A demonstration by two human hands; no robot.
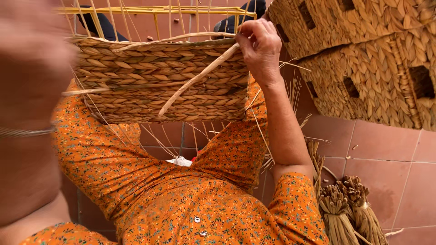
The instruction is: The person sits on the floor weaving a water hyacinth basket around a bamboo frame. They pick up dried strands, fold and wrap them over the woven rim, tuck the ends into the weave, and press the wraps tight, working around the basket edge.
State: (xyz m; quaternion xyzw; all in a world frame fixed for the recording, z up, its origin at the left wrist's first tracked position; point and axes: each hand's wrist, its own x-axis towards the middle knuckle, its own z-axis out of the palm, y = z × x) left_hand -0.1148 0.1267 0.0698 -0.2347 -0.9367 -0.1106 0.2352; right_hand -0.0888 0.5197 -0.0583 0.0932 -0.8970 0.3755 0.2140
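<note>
The right hand [260, 47], in the upper middle of the frame, has its fingers curled shut on the upper end of a flat pale reed strand [200, 77], at the top right corner of a half-woven basket [159, 86]. From the fingers the strand runs down and to the left across the basket's front wall, so its long axis lies on a diagonal, high end at the upper right, free end pointing to the lower left and stopping near the basket's bottom edge.

The basket sits in the upper middle of the frame on the person's lap, its long side running left to right. Its wall is braided in horizontal rows, and thin yellow upright stakes [154, 18] rise from the rim to a yellow frame bar across the top.

The left hand [32, 59] fills the upper left of the frame, close to the camera and blurred; I cannot tell whether its fingers are closed or loose. A thin bracelet [25, 132] crosses its wrist.

An orange flowered dress [181, 204] covers the lower frame. Stacked finished baskets [372, 59] stand at the upper right, and bundles of dry reed [349, 208] lie on the red tiled floor [390, 154] at the lower right.
</note>
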